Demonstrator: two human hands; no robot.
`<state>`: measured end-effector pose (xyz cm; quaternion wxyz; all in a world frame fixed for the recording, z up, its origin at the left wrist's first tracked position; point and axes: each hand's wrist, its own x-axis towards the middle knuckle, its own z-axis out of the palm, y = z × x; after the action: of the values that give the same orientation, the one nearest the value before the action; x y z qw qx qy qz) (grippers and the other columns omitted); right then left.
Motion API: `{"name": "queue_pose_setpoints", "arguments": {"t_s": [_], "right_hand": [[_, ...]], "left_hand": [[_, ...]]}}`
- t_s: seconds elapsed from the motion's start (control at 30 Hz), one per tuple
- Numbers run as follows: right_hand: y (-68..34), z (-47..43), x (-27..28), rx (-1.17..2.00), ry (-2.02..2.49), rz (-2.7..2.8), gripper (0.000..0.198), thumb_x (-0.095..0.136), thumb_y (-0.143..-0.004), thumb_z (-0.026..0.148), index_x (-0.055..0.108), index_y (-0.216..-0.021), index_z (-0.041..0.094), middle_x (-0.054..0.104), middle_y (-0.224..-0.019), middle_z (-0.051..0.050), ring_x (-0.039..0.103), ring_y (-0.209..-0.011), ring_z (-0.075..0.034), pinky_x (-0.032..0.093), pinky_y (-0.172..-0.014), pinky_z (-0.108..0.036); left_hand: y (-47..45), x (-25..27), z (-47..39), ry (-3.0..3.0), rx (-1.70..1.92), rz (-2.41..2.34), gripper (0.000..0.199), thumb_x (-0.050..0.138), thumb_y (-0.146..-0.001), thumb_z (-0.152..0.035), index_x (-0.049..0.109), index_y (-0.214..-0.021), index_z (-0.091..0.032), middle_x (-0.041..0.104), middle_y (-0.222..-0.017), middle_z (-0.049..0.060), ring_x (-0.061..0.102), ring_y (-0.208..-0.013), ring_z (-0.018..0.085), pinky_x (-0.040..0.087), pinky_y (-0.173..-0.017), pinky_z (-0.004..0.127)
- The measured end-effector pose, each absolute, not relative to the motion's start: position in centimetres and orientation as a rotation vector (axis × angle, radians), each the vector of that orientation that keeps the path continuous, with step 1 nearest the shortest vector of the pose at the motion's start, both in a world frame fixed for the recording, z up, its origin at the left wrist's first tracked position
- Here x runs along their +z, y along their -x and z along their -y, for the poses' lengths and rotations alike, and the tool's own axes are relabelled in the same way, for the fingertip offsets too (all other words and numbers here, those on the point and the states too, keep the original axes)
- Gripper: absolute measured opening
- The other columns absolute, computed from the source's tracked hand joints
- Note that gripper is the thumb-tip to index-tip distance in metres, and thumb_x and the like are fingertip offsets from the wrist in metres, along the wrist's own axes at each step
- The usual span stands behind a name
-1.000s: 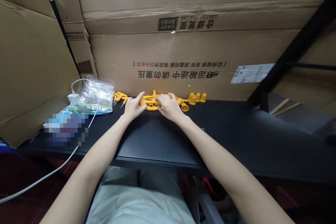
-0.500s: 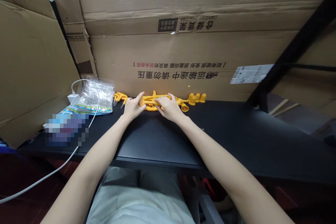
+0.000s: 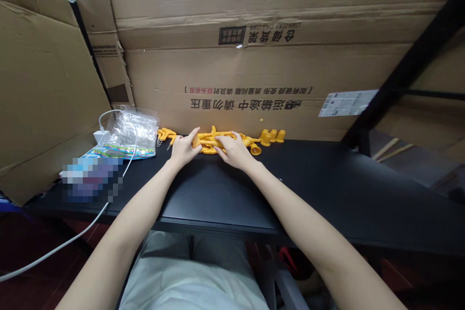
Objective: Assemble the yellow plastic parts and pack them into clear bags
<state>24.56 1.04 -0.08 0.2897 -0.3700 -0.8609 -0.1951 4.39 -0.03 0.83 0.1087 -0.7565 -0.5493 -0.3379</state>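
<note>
My left hand (image 3: 183, 149) is closed around a yellow plastic piece (image 3: 196, 141), whose rounded end shows between thumb and forefinger. Facing it, my right hand (image 3: 235, 151) pinches a yellow rod-like plastic part (image 3: 210, 142) that stretches toward the left hand. Whether the two pieces are joined cannot be made out. Beneath and behind both hands lies a heap of yellow plastic parts (image 3: 213, 130), partly hidden by the fingers. Left of my left hand are several yellow T-shaped handles (image 3: 166, 133) with metal spirals. A yellow bell-shaped part (image 3: 255, 149) lies right of my right hand.
Several yellow cup-like parts (image 3: 272, 136) stand at the back, against the cardboard wall (image 3: 240, 68). At left, a clear plastic bag (image 3: 132, 131), a white plug (image 3: 101, 135) and a white cable (image 3: 87, 226) lie on the black tabletop (image 3: 218, 193). A dark metal post (image 3: 395, 65) rises at right.
My right hand's fingers have shifted very slightly on the yellow part. My left hand and the other things have stayed in place.
</note>
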Motion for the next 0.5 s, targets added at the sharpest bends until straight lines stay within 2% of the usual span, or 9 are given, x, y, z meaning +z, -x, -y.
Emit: {"name": "queue_pose_setpoints", "arguments": {"t_s": [0.13, 0.5], "right_hand": [[-24.48, -0.81, -0.01, -0.517, 0.991, 2.321, 0.032, 0.038, -0.092, 0.026, 0.055, -0.116, 0.015, 0.066, -0.112, -0.015, 0.059, -0.104, -0.026, 0.029, -0.101, -0.052], [-24.73, -1.32, -0.07, -0.552, 1.008, 2.289, 0.021, 0.046, -0.085, 0.021, 0.058, -0.102, 0.017, 0.068, -0.096, -0.012, 0.061, -0.095, -0.026, 0.026, -0.102, -0.052]], "left_hand": [[-4.33, 0.74, -0.05, 2.223, -0.996, 1.600, 0.057, 0.061, -0.076, -0.026, 0.051, -0.132, -0.020, 0.069, -0.074, 0.001, 0.063, -0.070, 0.017, 0.043, -0.081, 0.028], [-4.31, 0.61, -0.18, 2.218, -0.999, 1.586, 0.058, 0.060, -0.076, -0.027, 0.051, -0.133, -0.021, 0.069, -0.075, 0.001, 0.063, -0.071, 0.019, 0.044, -0.080, 0.028]]}}
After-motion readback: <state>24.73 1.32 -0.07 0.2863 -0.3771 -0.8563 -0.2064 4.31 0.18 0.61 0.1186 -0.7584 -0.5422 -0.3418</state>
